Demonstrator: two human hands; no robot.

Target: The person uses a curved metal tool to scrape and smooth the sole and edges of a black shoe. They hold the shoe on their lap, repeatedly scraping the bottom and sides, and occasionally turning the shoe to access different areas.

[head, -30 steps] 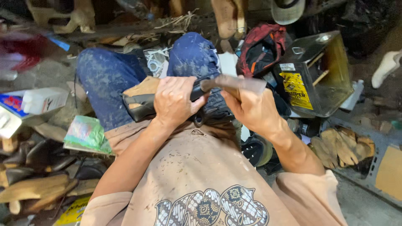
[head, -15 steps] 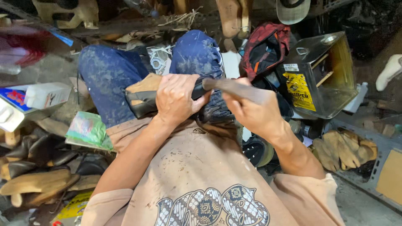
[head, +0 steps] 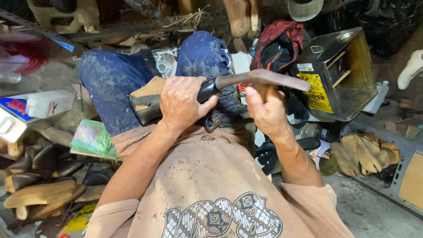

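I sit with a dark shoe upper on a tan wooden last [head: 147, 94] resting on my blue-jeaned knees. My left hand [head: 180, 105] is clamped over the top of the shoe and holds it down on my lap. My right hand [head: 264, 112] is closed around the handle of a rusty brown tool [head: 273, 80]. The tool's long head lies level above my fist, and its dark end [head: 208, 89] touches the shoe beside my left thumb. My palm hides the handle.
To the right stands a square metal tin with a yellow label [head: 339, 75], with a red and black bag [head: 277, 44] behind it. Wooden shoe lasts [head: 39, 194] pile at the left. Nearby are a white bottle [head: 48, 103], a green sheet [head: 92, 139] and tan leather pieces [head: 365, 154].
The tool's head has shifted slightly, reaching further right over my right fist. My left hand has kept its grip on the shoe.
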